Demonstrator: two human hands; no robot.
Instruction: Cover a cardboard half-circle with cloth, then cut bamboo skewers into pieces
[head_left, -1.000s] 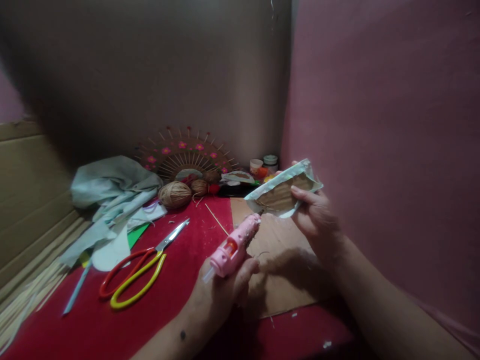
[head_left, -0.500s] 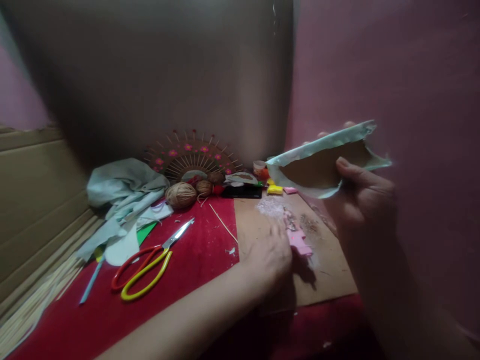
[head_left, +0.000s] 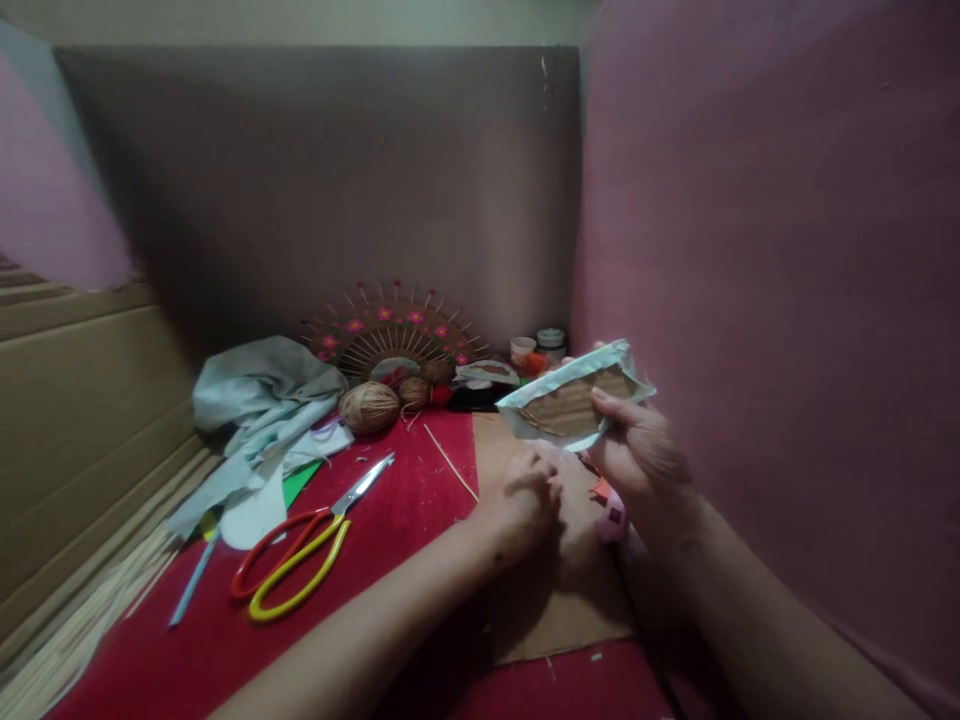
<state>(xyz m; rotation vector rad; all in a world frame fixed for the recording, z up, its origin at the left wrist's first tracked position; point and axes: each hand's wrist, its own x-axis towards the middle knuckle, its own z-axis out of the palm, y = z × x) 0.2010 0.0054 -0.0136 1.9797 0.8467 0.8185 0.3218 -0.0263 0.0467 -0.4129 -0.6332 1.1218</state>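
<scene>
From the head camera, the right hand (head_left: 637, 460) holds a cardboard piece wrapped in pale fabric (head_left: 574, 405) up off the worktop, thumb on the bare corrugated face and the other fingers behind it, so the piece is pinched along its right end. It hangs over the brown cardboard mat (head_left: 555, 590), tilted with the left tip lower. The left hand (head_left: 521, 500) sits just below the piece at about 7 o'clock from it, fingers curled loosely together and holding nothing that I can make out; whether the fingertips touch the fabric edge I cannot tell.

The pink glue gun (head_left: 611, 515) lies on the mat, partly hidden under the right wrist, at 5 o'clock from the piece. Out at 9 o'clock from the left hand lie the scissors (head_left: 300, 550) with red and yellow handles on the red cloth (head_left: 390, 520). Beyond them at 11 o'clock sit a ball of twine (head_left: 369, 406), a heap of pale fabric (head_left: 262, 395) and a stick fan with pink flowers (head_left: 394, 330).

To my eye the fabric edge is being folded over the card. It would go best pressed flat from the middle outward, with a steady thumb grip and fingertips clear of fresh glue.
</scene>
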